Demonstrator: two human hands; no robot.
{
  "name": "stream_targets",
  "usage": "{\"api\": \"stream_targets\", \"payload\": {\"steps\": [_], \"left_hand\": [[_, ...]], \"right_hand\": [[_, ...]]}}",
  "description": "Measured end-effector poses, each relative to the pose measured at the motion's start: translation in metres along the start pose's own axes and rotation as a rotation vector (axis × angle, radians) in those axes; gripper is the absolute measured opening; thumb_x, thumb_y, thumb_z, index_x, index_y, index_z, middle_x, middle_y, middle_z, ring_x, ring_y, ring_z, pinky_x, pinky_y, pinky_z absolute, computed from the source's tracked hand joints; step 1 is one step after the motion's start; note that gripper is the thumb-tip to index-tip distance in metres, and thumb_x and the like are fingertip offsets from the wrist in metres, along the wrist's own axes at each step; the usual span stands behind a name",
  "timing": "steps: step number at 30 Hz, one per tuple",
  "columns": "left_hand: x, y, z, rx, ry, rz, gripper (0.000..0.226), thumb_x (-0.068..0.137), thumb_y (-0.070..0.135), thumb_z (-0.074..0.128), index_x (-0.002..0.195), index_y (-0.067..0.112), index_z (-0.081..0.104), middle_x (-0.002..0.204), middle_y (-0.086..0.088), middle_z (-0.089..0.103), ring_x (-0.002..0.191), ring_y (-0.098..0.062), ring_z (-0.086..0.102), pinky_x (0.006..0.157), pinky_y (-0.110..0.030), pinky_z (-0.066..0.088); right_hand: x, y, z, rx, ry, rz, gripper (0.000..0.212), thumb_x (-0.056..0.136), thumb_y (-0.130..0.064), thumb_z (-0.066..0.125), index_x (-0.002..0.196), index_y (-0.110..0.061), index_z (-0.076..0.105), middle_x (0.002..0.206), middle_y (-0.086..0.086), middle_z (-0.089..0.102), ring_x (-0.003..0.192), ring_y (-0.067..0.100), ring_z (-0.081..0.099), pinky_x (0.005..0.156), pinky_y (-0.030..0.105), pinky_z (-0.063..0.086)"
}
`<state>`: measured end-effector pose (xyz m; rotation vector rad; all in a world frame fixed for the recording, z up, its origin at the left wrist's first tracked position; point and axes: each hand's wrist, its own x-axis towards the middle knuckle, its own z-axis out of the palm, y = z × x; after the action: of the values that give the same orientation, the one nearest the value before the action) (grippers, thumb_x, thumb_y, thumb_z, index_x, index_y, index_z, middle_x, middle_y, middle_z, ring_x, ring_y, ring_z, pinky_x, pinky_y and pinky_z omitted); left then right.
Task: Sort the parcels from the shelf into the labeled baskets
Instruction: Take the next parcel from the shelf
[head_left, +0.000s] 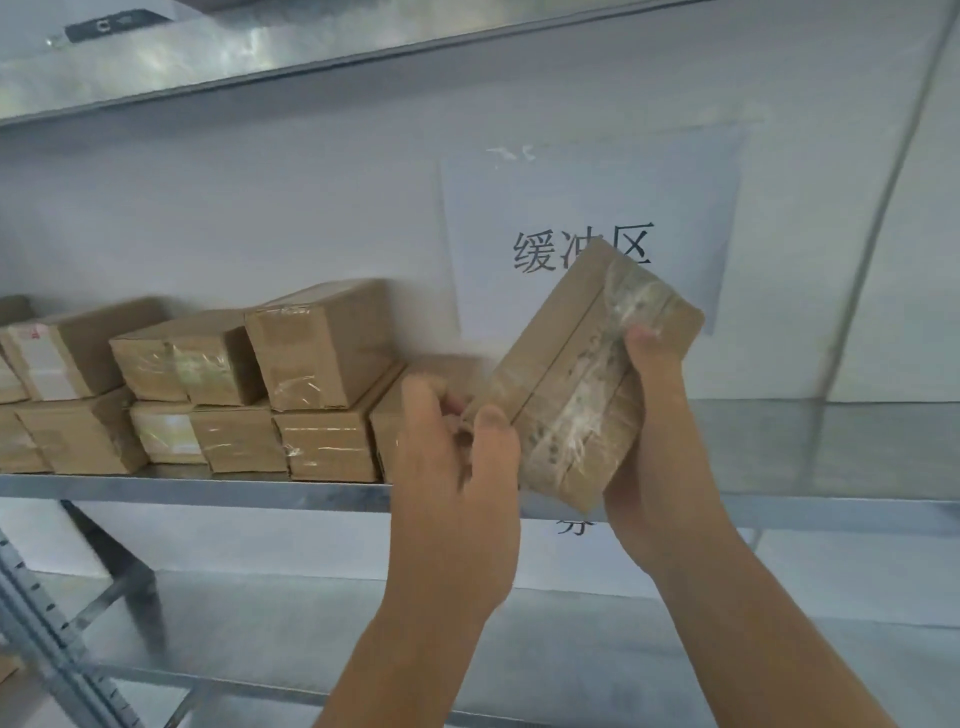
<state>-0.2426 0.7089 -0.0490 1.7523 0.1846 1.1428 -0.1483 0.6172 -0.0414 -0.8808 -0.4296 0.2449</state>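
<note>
A brown cardboard parcel (566, 358) wrapped in clear tape is held tilted in the air, just in front of the metal shelf (208, 486). My right hand (649, 415) grips its right side from below, fingers over the tape. My left hand (457, 447) holds its lower left corner, thumb on the front face. Several more taped brown parcels (317, 343) are stacked in two layers on the shelf to the left. No basket is in view.
A white paper sign with Chinese characters (587, 228) hangs on the wall behind the parcel. Another metal shelf (208, 57) runs overhead. A perforated grey upright (47, 639) and a diagonal brace stand at lower left, with a lower shelf board below.
</note>
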Motion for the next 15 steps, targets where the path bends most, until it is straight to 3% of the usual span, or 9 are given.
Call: {"api": "stream_targets", "payload": {"steps": [1, 2, 3, 5, 6, 8, 10, 12, 15], "left_hand": [[-0.005, -0.001, 0.003, -0.014, -0.040, 0.013, 0.016, 0.096, 0.034, 0.041, 0.096, 0.018, 0.045, 0.075, 0.001, 0.050, 0.060, -0.005, 0.047, 0.056, -0.021, 0.044], [-0.008, -0.003, 0.006, 0.000, -0.078, 0.032, 0.014, 0.097, 0.030, 0.041, 0.102, 0.019, 0.048, 0.080, 0.004, 0.056, 0.064, -0.005, 0.052, 0.060, -0.021, 0.049], [-0.011, -0.005, 0.007, 0.034, -0.115, 0.062, 0.017, 0.098, 0.029, 0.043, 0.112, 0.024, 0.051, 0.088, 0.010, 0.062, 0.072, -0.006, 0.058, 0.068, -0.027, 0.055], [-0.014, -0.007, 0.010, 0.129, -0.184, 0.191, 0.037, 0.098, 0.021, 0.048, 0.133, 0.032, 0.048, 0.123, 0.016, 0.061, 0.108, -0.006, 0.062, 0.092, -0.040, 0.057], [-0.016, -0.004, 0.014, 0.170, -0.228, 0.294, 0.046, 0.098, 0.014, 0.049, 0.140, 0.032, 0.046, 0.142, 0.012, 0.053, 0.130, -0.007, 0.054, 0.107, -0.040, 0.049], [-0.024, 0.004, 0.027, 0.191, -0.357, 0.458, 0.051, 0.102, 0.007, 0.047, 0.147, 0.031, 0.047, 0.165, 0.005, 0.030, 0.154, -0.009, 0.029, 0.123, -0.030, 0.030], [-0.036, 0.008, 0.042, 0.122, -0.483, 0.510, 0.048, 0.108, 0.013, 0.044, 0.149, 0.037, 0.047, 0.173, 0.007, 0.010, 0.159, -0.011, 0.018, 0.123, -0.034, 0.031], [-0.048, 0.010, 0.057, 0.012, -0.556, 0.457, 0.045, 0.110, 0.023, 0.042, 0.149, 0.043, 0.048, 0.174, 0.013, -0.002, 0.159, -0.010, 0.017, 0.118, -0.039, 0.042], [-0.059, 0.011, 0.074, -0.192, -0.573, 0.296, 0.040, 0.105, 0.037, 0.047, 0.145, 0.043, 0.052, 0.172, 0.018, 0.000, 0.149, -0.003, 0.038, 0.099, -0.020, 0.054]], "right_hand": [[-0.005, -0.004, -0.006, -0.046, 0.027, -0.035, 0.066, 0.081, -0.060, 0.072, 0.140, -0.035, 0.055, 0.129, 0.006, 0.071, 0.114, 0.033, 0.072, 0.092, 0.075, 0.053], [-0.009, -0.009, -0.013, -0.107, 0.061, -0.089, 0.060, 0.083, -0.055, 0.072, 0.138, -0.037, 0.056, 0.126, 0.005, 0.072, 0.108, 0.028, 0.074, 0.086, 0.070, 0.058], [-0.014, -0.013, -0.019, -0.166, 0.091, -0.147, 0.057, 0.086, -0.048, 0.074, 0.138, -0.039, 0.055, 0.120, 0.000, 0.074, 0.102, 0.023, 0.076, 0.078, 0.055, 0.064], [-0.026, -0.020, -0.030, -0.310, 0.159, -0.250, 0.061, 0.092, -0.033, 0.079, 0.143, -0.044, 0.048, 0.098, -0.019, 0.076, 0.086, 0.011, 0.077, 0.069, 0.031, 0.063], [-0.033, -0.022, -0.037, -0.407, 0.202, -0.286, 0.068, 0.090, -0.032, 0.081, 0.145, -0.049, 0.044, 0.092, -0.023, 0.074, 0.081, 0.012, 0.075, 0.071, 0.030, 0.063], [-0.047, -0.023, -0.049, -0.636, 0.268, -0.338, 0.081, 0.079, -0.049, 0.084, 0.144, -0.061, 0.037, 0.113, -0.016, 0.070, 0.079, 0.019, 0.072, 0.075, 0.035, 0.062], [-0.060, -0.027, -0.059, -0.821, 0.287, -0.367, 0.089, 0.066, -0.061, 0.074, 0.145, -0.066, 0.032, 0.135, -0.014, 0.054, 0.081, 0.017, 0.067, 0.074, 0.041, 0.061], [-0.072, -0.035, -0.070, -0.932, 0.273, -0.385, 0.094, 0.062, -0.060, 0.068, 0.147, -0.067, 0.028, 0.139, -0.025, 0.043, 0.094, 0.022, 0.066, 0.078, 0.048, 0.061], [-0.091, -0.054, -0.090, -1.057, 0.230, -0.407, 0.096, 0.068, -0.061, 0.074, 0.149, -0.068, 0.024, 0.138, -0.035, 0.041, 0.122, 0.017, 0.058, 0.092, 0.047, 0.056]]}}
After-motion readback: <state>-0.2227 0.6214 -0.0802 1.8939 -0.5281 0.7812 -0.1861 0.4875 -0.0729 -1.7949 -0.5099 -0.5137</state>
